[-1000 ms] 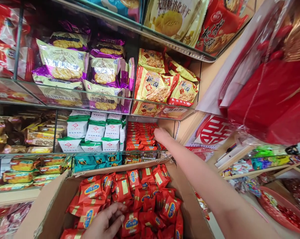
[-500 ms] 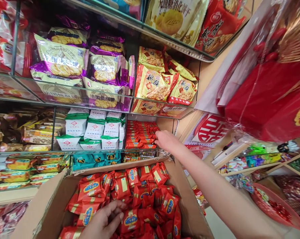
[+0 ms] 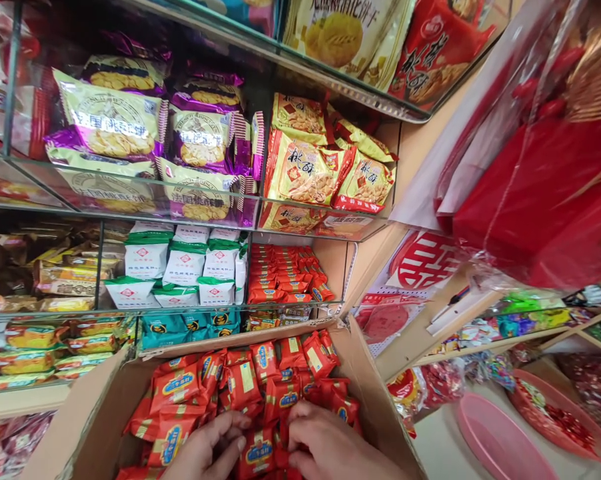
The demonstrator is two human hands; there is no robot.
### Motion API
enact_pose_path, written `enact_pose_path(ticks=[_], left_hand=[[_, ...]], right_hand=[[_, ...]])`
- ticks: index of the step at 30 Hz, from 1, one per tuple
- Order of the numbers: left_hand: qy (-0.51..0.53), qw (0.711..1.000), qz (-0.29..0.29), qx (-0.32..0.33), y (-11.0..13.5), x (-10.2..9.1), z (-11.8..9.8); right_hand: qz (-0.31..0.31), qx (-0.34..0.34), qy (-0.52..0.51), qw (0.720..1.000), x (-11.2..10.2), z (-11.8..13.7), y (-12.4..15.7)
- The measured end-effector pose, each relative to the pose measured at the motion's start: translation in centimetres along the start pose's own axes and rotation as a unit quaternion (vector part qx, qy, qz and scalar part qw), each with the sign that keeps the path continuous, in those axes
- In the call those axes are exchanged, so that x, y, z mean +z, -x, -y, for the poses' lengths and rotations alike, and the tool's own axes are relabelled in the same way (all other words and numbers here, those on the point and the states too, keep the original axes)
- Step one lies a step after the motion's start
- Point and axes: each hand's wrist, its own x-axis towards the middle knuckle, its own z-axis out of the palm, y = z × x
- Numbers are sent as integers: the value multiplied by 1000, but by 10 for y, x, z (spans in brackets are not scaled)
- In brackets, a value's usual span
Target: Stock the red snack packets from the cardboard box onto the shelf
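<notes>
Both of my hands are down in a cardboard box (image 3: 80,413) full of small red snack packets (image 3: 245,383). My left hand (image 3: 208,447) lies on the packets at the box's near side, fingers curled over one. My right hand (image 3: 325,443) rests beside it with fingers bent onto the packets. What either hand actually grips is hidden. On the glass shelf behind the box stands a neat stack of the same red packets (image 3: 283,273).
The glass shelves (image 3: 300,230) hold yellow and purple biscuit bags (image 3: 110,123), yellow-red bags (image 3: 305,167), white-green packs (image 3: 183,263) and teal packs (image 3: 190,325). Red wrapped goods (image 3: 540,173) hang at right. A pink tray (image 3: 500,443) and a red basket (image 3: 560,420) sit at lower right.
My right hand has pulled back from the red stack on the shelf and come down into the box beside my left hand. The view has shifted slightly to the right.
</notes>
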Motion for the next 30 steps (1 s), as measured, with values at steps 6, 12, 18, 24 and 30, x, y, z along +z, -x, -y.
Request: enact_pose_path(ticks=[6, 12, 18, 24, 30], left_hand=[[140, 989, -50, 0, 3, -3, -16], [221, 972, -78, -32, 6, 2, -48], [174, 975, -136, 7, 6, 5, -46], [87, 984, -151, 33, 10, -1, -37], [291, 953, -78, -11, 13, -1, -43]], right_hand=[[-202, 38, -268, 941, -27, 6, -9], [-158, 40, -556, 815, -8, 19, -26], [-147, 21, -524, 839, 2, 17, -25], [-189, -45, -393, 899, 11, 12, -20], [-292, -111, -284, 907, 17, 17, -10]])
